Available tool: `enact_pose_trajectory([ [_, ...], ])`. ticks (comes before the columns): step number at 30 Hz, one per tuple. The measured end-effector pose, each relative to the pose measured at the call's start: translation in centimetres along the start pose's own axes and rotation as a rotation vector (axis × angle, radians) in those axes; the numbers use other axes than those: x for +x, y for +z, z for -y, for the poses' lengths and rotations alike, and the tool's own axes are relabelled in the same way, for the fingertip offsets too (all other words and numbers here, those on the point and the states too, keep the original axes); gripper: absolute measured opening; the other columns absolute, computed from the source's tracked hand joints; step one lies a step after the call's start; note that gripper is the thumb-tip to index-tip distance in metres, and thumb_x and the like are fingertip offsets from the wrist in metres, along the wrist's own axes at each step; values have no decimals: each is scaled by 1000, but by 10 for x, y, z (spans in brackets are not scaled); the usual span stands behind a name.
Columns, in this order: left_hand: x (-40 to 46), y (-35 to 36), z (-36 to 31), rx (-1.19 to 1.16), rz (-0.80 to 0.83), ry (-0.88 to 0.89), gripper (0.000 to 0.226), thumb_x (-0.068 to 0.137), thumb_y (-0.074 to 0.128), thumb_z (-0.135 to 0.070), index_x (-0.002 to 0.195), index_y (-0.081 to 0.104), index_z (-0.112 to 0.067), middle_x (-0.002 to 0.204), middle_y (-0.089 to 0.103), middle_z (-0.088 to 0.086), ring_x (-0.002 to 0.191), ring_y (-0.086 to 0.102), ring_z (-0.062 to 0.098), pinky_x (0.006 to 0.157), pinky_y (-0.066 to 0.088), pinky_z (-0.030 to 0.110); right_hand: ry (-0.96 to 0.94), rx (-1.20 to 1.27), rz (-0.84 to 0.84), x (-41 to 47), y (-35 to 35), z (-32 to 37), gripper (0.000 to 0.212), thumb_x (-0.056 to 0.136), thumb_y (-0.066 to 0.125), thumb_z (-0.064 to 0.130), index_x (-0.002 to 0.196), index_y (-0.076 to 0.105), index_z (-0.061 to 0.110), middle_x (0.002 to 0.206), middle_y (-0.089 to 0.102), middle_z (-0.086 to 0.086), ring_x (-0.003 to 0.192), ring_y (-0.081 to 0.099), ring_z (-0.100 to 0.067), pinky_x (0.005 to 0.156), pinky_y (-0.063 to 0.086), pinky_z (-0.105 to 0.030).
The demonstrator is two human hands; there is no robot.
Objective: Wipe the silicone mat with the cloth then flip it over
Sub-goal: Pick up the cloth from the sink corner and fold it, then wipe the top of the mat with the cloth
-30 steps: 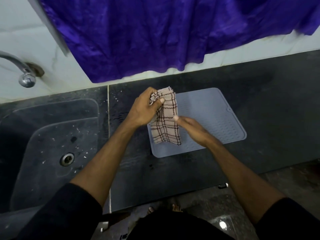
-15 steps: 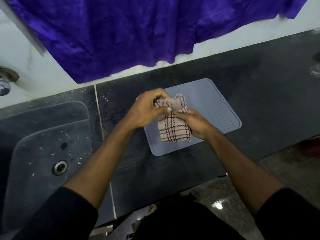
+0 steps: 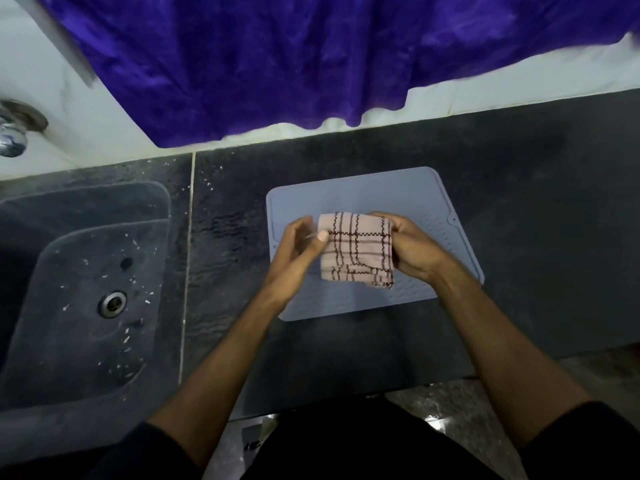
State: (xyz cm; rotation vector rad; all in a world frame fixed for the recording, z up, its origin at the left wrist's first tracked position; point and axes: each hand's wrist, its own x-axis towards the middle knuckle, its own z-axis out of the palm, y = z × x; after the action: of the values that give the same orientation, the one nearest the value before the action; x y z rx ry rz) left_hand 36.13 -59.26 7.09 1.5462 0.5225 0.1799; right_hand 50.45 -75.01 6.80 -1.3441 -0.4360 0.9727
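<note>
Two hands meet over one broad, dark stone counter [image 3: 519, 237], and the largest thing on it that matters is the pale blue-grey rectangular silicone mat [image 3: 363, 188]. It lies flat with its long axis running left to right, slightly skewed so its right end sits nearer. Its upper face shows a raised border line, rows of small ridges and a small tab at the right edge. Wiping looks not yet begun.

Directly over the middle of the mat is the folded pink cloth with dark brown check lines [image 3: 356, 251], a squarish pad. Whether it touches the mat or is held just above it cannot be told. So the surface to be wiped lies straight below the grip, spreading further left and right than near and far.

On the right, the right hand [image 3: 415, 251] has its grip closed on the cloth's right edge, fingers curled round it. Opposite it, the left hand [image 3: 294, 251] pinches the upper left corner with thumb and fingertips. Both are equally near the mat; the right has the fuller hold and seems the likelier to press down and sweep.
</note>
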Motion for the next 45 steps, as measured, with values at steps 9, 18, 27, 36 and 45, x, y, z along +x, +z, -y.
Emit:
enact_pose_trajectory([
  [9,33,49,0,-299,-90,-129,21,98,53,-21,117,61,-16,108,72,4,99,69,20,74,59,34,51,161,-95,5,-34,3,17,95,51,11,101,67,7,95,70,-8,88,65,-19,78,57,-32],
  [18,40,82,4,-99,-206,-90,23,102,44,-32,118,47,-16,114,63,6,104,63,19,82,57,35,229,336,-31,4,-24,-11,44,88,63,30,124,60,4,115,67,-18,109,62,-33,81,56,-41],
  [27,50,117,36,-179,-285,-313,34,100,44,-42,114,54,-13,104,70,8,93,69,21,74,60,40,196,509,-268,-13,-24,-28,38,91,55,13,125,56,-3,113,63,-25,95,64,-34,81,54,-46],
  [36,49,95,56,634,-201,88,46,98,46,-42,135,44,-16,135,49,8,118,51,18,101,45,46,188,227,-582,19,-80,-10,29,79,67,-3,105,65,7,94,73,-10,82,71,-25,66,59,-36],
  [45,82,73,50,1247,250,-115,123,70,71,-64,147,-23,-41,153,-37,2,141,-31,30,110,-11,63,-121,-1262,-657,96,-153,10,25,91,54,22,115,60,16,102,68,-17,94,64,-39,81,52,-45],
])
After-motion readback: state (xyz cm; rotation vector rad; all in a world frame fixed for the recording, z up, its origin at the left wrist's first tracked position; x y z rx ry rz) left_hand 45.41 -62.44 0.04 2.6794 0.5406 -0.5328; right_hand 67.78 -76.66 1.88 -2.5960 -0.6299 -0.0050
